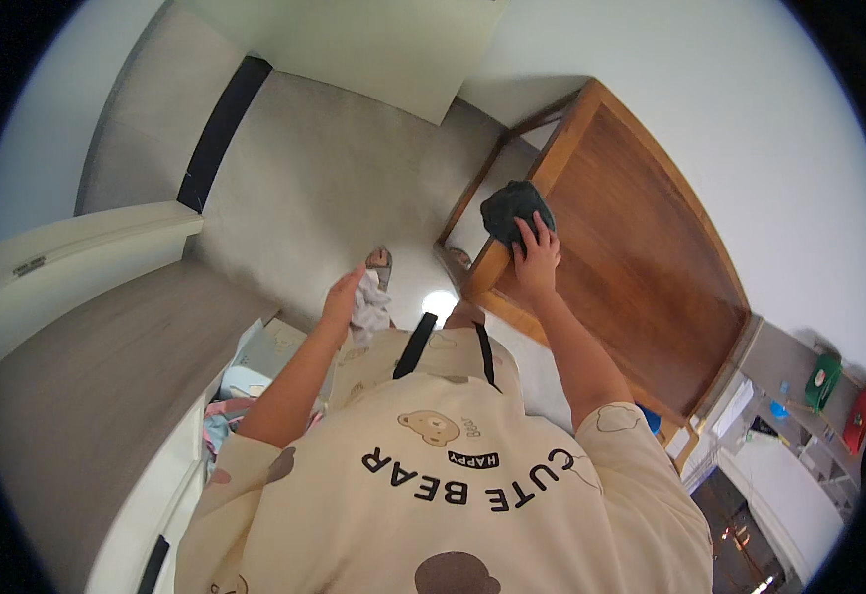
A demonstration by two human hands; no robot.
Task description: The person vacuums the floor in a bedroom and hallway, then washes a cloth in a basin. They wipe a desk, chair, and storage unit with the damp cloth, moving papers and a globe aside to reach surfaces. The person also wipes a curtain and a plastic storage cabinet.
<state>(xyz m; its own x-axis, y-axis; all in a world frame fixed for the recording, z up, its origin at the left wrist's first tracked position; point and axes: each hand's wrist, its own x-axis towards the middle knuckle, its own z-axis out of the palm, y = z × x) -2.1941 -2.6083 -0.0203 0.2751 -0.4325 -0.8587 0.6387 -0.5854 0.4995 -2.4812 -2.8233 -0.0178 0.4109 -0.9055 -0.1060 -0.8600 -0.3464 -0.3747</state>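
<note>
My right hand presses a dark grey cloth against the near left edge of a brown wooden table. The cloth is bunched and partly hangs past the frame of the table. Its fingers are spread over the cloth. My left hand hangs low on the left, with a crumpled whitish cloth held at its palm side; the thumb is mostly hidden.
On the left stand a wood-grain surface and an open drawer or bin with folded items. A pale door panel is ahead, a dark threshold strip at the upper left. Small items lie on a grey shelf at right.
</note>
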